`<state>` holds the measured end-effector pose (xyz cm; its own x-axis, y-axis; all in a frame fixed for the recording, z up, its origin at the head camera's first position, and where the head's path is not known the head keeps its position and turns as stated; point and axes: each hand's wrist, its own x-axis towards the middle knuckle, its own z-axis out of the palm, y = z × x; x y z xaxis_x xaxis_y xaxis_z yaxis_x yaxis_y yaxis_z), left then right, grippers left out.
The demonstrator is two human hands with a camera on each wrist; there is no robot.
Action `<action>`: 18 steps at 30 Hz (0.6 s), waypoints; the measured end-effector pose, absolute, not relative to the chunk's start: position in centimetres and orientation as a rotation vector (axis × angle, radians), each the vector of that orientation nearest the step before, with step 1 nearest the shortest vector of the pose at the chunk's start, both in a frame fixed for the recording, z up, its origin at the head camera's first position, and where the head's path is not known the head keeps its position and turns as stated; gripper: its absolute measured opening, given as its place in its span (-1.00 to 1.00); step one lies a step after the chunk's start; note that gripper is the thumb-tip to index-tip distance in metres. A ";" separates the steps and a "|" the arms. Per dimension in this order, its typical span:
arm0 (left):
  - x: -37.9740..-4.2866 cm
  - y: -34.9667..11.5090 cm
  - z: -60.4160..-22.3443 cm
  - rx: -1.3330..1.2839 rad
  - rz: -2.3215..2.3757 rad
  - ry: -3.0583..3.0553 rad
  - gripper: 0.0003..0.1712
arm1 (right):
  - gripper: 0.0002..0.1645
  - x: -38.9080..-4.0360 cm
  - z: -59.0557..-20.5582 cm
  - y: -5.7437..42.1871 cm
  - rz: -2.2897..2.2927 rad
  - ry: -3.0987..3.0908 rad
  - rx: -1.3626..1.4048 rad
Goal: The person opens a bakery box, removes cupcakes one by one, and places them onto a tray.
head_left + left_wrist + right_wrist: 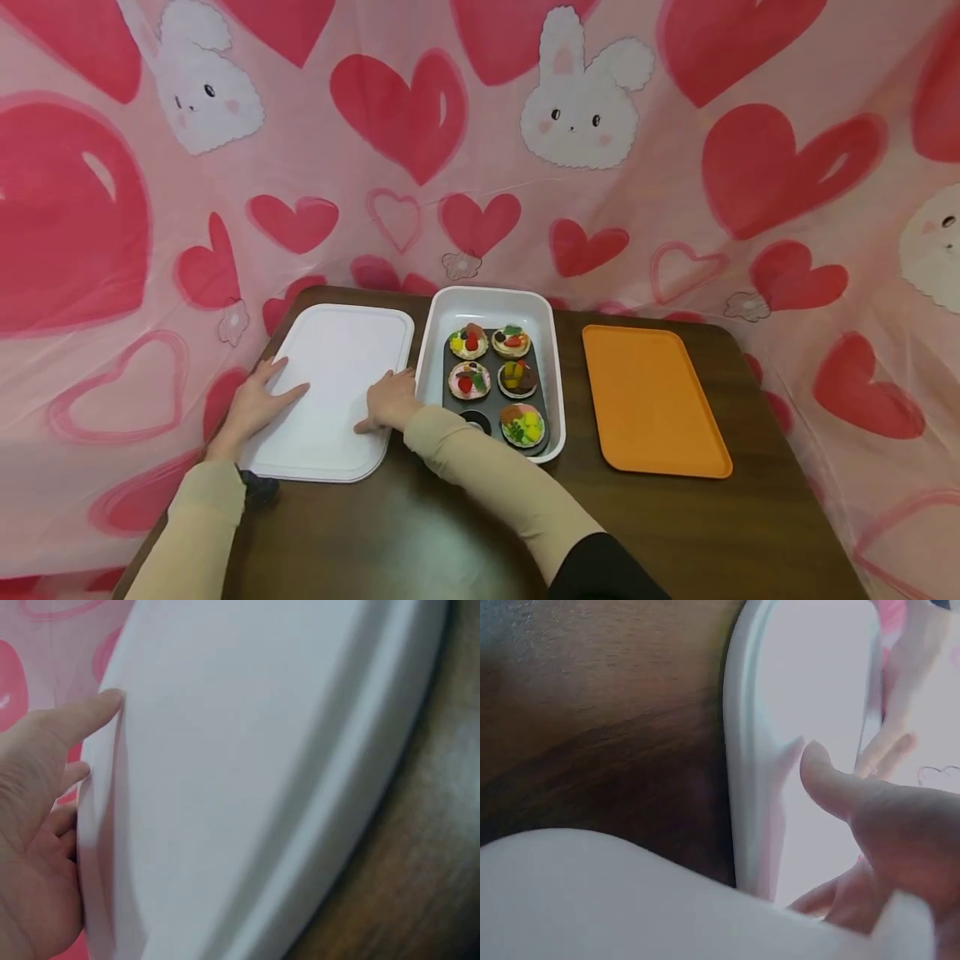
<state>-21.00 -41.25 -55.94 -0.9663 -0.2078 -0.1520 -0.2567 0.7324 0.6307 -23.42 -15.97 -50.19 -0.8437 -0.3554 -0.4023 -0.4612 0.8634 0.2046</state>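
A white rectangular lid with a raised rim [337, 367] lies on the left of the table. My left hand [257, 406] is at its left edge; in the left wrist view the thumb touches the rim and the other fingers sit along the outer side. Across from it, my right hand [392, 402] holds the right edge, its thumb over the top in the right wrist view and its other fingers partly hidden. Right beside that hand stands a white bin [556, 367] holding a dark muffin tin [491, 402] with several decorated tarts [517, 379]; one cup shows no tart.
An orange tray [652, 400] lies flat to the right of the bin. The brown wooden table [420, 533] backs onto a pink cloth [480, 150] printed with hearts and rabbits. My right forearm crosses in front of the bin's near left corner.
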 end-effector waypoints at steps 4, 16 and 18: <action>-21.2 -41.1 -56.0 -0.359 1.048 2.862 0.16 | 0.30 -23.1 -50.4 -16.1 0.447 2.659 -0.609; -21.7 -40.1 -55.7 -0.216 0.769 3.004 0.12 | 0.11 -23.3 -48.8 -14.4 0.443 2.900 -0.829; -21.7 -39.4 -55.1 -0.186 0.744 3.033 0.09 | 0.08 -23.3 -48.2 -13.0 0.360 2.940 -0.870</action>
